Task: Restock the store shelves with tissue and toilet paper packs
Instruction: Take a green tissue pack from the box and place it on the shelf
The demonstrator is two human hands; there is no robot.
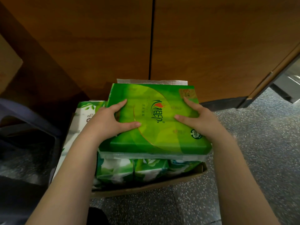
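a: where's the green tissue pack [162, 117]?

b: lying flat on top of white-and-green leaf-print packs [133, 169] that stand in a shallow cardboard box [186, 177] on the speckled floor [259, 143]; its far edge sits close to the wooden cabinet doors [113, 43]; a clear crimped seam sticks out along that far edge.

a: and the hands?

b: the left hand [112, 117] grips the pack's left side; thumb laid across the top face, index finger stretched along the upper left edge; the right hand [196, 117] grips the right side the same way, thumb on top pointing inward; the other fingers go round the sides, out of sight.

a: anything around it?

b: another white-and-green pack [84, 116] stands just left of the green one; further left a dark bin with a bluish rim [32, 117]; a brown carton corner [8, 65] at the far left.
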